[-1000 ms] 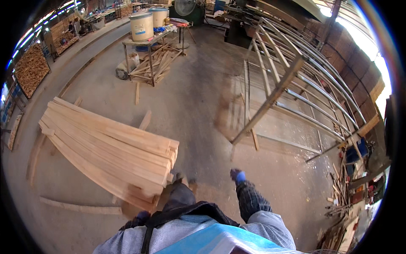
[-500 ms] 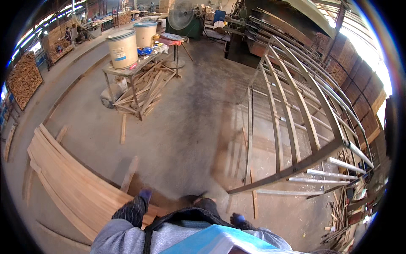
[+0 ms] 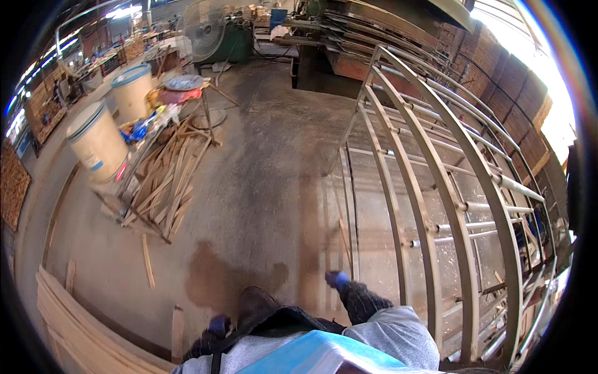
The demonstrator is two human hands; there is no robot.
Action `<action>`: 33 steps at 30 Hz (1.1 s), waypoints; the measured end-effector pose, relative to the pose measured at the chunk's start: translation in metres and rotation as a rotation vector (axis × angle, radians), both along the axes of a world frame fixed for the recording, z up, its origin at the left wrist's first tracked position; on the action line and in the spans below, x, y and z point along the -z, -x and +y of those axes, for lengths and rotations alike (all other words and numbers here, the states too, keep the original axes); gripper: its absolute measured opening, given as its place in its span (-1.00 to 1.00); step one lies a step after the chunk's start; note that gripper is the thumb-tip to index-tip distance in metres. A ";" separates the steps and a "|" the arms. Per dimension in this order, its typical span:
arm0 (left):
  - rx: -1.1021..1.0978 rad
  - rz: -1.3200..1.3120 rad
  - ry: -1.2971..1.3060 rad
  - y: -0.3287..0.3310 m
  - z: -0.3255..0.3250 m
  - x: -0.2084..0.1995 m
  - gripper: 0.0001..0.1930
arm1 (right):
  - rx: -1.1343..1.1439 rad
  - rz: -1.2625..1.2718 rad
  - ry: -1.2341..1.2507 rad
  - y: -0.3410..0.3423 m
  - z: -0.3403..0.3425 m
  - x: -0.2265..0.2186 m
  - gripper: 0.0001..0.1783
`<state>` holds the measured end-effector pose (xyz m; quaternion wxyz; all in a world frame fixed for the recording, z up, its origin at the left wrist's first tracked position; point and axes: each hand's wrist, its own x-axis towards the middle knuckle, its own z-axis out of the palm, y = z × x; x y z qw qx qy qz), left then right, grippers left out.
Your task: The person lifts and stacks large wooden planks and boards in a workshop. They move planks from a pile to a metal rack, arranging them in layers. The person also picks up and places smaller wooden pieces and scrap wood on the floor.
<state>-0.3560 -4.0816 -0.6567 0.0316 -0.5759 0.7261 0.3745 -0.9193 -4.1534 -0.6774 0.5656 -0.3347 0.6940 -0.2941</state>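
Observation:
My left hand (image 3: pixel 219 325), in a blue-purple glove with a dark sleeve, hangs low beside my body. Nearest to it is a short wooden piece (image 3: pixel 177 333) on the floor, with the stack of long pale boards (image 3: pixel 84 321) farther left. In front of my right side, my right hand (image 3: pixel 337 278), gloved the same way, is stretched forward, just left of the metal rack (image 3: pixel 428 234) and apart from it. Nothing shows in either hand; the fingers are too small and blurred to tell their pose.
Two lidded drums (image 3: pixel 98 142) stand on a table at the left, above a heap of wood strips (image 3: pixel 165 177). A large fan (image 3: pixel 202 34) stands behind. Concrete floor (image 3: pixel 261 187) runs between table and rack. Stacked wood (image 3: pixel 492 75) lines the far right.
My view has moved forward and turned right, so the drums and boards sit farther left and the rack looms larger. My right arm has swung forward; my left has dropped back.

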 end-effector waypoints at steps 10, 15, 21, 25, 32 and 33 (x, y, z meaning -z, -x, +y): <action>-0.380 0.048 -0.373 -0.031 -0.254 0.021 -0.77 | -0.129 0.059 -0.190 0.011 -0.333 -0.014 -0.72; -0.808 0.570 -0.551 -0.012 -0.493 0.050 -0.73 | 0.048 -0.122 0.041 0.040 -0.323 -0.043 -0.80; -0.538 0.599 -0.203 0.092 -0.801 0.060 -0.81 | 0.045 0.094 -0.284 0.108 -0.323 0.041 -0.74; -0.606 1.471 -0.619 0.289 -0.904 -0.015 -0.79 | -0.725 0.707 -0.052 0.230 -0.332 0.091 -0.61; -0.393 1.419 -1.575 0.318 -1.007 -0.015 -0.75 | 0.264 0.044 -0.087 0.282 -0.709 0.026 -0.89; -0.350 1.314 -1.470 0.328 -1.018 -0.003 -0.76 | 0.261 0.065 -0.053 0.316 -0.744 0.006 -0.84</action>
